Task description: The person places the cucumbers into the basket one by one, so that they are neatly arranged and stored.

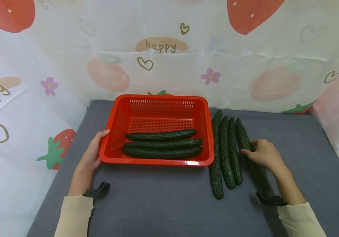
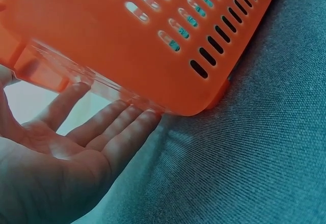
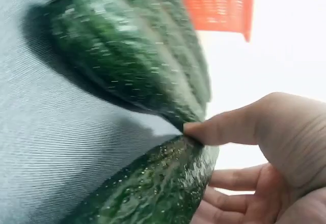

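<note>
A red plastic basket [image 1: 157, 162] stands at the middle back of the table, with three dark green cucumbers [image 1: 161, 144] lying crosswise in it. At its left end my left hand [image 1: 93, 149] holds the rim, the thumb over the top and the fingers [image 2: 127, 132] against the side. To the right of the basket lie three more cucumbers [image 1: 226, 153], side by side and lengthwise. My right hand [image 1: 264, 154] grips a separate cucumber [image 3: 153, 188] just right of them, the thumb on its near side and the fingers around the other. Its lower end leans toward the wrist.
A grey cloth covers the table [image 1: 157, 200]. Behind it and at the sides hangs a white curtain [image 1: 169, 72] printed with strawberries, hearts and flowers. Each wrist wears a black camera band [image 1: 98, 190].
</note>
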`<action>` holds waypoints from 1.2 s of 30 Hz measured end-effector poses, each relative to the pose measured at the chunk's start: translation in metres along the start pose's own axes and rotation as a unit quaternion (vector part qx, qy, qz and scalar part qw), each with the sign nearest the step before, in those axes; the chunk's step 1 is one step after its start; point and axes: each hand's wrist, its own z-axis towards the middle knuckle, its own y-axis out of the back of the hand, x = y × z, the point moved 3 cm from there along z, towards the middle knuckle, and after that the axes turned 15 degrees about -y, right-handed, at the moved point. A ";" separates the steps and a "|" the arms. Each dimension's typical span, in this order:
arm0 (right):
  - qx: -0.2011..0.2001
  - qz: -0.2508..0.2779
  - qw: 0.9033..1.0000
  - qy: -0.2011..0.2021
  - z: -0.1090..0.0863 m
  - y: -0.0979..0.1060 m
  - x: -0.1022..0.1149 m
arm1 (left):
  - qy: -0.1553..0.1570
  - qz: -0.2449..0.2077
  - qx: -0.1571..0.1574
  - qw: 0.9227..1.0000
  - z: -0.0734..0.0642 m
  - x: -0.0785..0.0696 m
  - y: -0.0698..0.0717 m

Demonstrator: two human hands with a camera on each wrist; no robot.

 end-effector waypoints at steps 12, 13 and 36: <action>0.003 0.114 0.993 0.033 -0.022 0.020 0.005 | -0.009 -0.011 0.011 1.000 -0.001 -0.004 -0.003; -0.003 0.119 0.992 0.037 -0.025 0.022 0.009 | -0.012 -0.013 0.012 1.000 -0.001 -0.004 -0.003; -0.116 0.174 0.957 0.199 -0.030 0.035 0.069 | -0.031 -0.070 0.040 0.996 0.001 -0.001 -0.002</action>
